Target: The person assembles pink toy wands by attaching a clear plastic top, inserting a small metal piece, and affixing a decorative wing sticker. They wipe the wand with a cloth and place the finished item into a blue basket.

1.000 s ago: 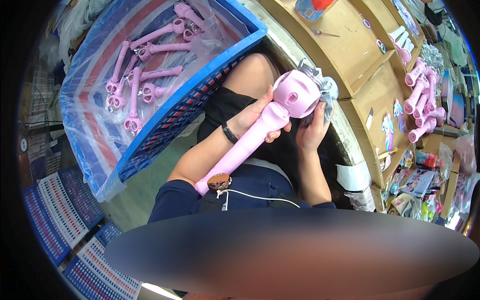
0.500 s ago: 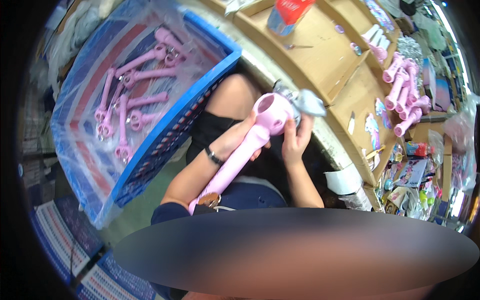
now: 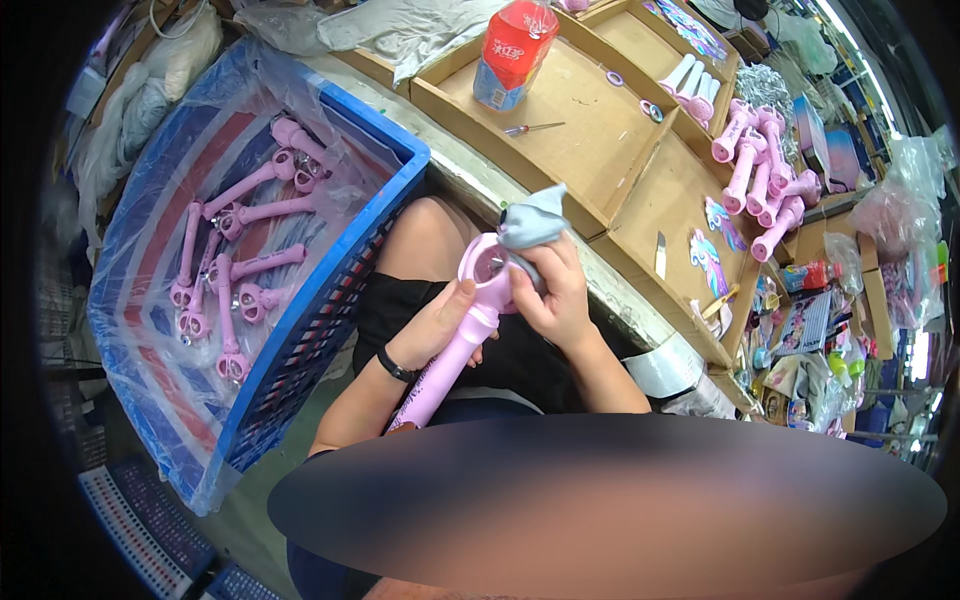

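A pink plastic wand toy (image 3: 453, 366) with a round hollow head lies slanted across my lap. My left hand (image 3: 436, 325), with a dark band at the wrist, is wrapped round its neck just below the head. My right hand (image 3: 552, 298) pinches a light grey cloth (image 3: 535, 222) against the right side of the head. The cloth bunches up above the fingers and hides part of the rim. Something clear or shiny shows inside the head, but I cannot make it out.
At the left stands a blue plastic crate (image 3: 290, 375), lined with clear film, holding several pink wands (image 3: 222, 320). A cardboard tray (image 3: 575, 165) at the right carries a red and blue packet (image 3: 514, 52), a screwdriver (image 3: 534, 128) and unicorn stickers (image 3: 706, 262). More pink wands (image 3: 757, 165) are piled beyond.
The wand's head has turned and its opening now faces up more. The grey cloth has come up over the head's right edge. The whole view has shifted slightly.
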The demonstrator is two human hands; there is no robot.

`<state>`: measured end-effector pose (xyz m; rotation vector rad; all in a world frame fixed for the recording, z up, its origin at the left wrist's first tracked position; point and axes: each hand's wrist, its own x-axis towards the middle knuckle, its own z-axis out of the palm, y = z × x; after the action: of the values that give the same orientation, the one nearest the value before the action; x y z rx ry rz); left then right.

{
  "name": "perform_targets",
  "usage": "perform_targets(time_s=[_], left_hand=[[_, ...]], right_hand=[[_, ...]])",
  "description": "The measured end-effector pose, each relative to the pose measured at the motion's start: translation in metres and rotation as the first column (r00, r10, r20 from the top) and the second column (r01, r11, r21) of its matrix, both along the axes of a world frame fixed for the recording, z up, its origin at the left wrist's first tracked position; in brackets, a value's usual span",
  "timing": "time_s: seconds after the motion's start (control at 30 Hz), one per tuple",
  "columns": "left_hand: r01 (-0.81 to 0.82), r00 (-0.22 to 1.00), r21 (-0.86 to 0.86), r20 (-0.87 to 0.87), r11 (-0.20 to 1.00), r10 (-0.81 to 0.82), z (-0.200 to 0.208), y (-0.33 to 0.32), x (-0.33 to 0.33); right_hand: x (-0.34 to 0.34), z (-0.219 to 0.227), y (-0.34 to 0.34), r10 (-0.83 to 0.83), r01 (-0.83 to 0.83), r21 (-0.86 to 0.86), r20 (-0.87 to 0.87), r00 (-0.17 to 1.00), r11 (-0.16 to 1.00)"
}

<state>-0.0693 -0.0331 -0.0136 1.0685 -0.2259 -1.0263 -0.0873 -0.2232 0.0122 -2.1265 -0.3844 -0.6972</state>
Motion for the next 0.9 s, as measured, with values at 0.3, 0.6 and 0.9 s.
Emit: perform_targets(time_s=[0.3,0.6,0.9], left_hand=[[-0.095,0.995,0.058,-0.001,0.994,0.096,-0.019,0.000,-0.009],[-0.369,0.910,0.042,-0.185,0.928,0.370,-0.022,-0.006,-0.010],[-0.267,0.964,-0.006,0.020,0.964,0.267,-0.014,-0.001,-0.012]], right_hand=[[-0.009,0.004,0.029,0.025,0.100,-0.421,0.283,0.959,0.901],[-0.017,0.004,0.038,0.212,-0.052,-0.486,0.279,0.937,0.873],[-0.005,0.003,0.035,0.046,0.028,-0.346,0.205,0.978,0.938]])
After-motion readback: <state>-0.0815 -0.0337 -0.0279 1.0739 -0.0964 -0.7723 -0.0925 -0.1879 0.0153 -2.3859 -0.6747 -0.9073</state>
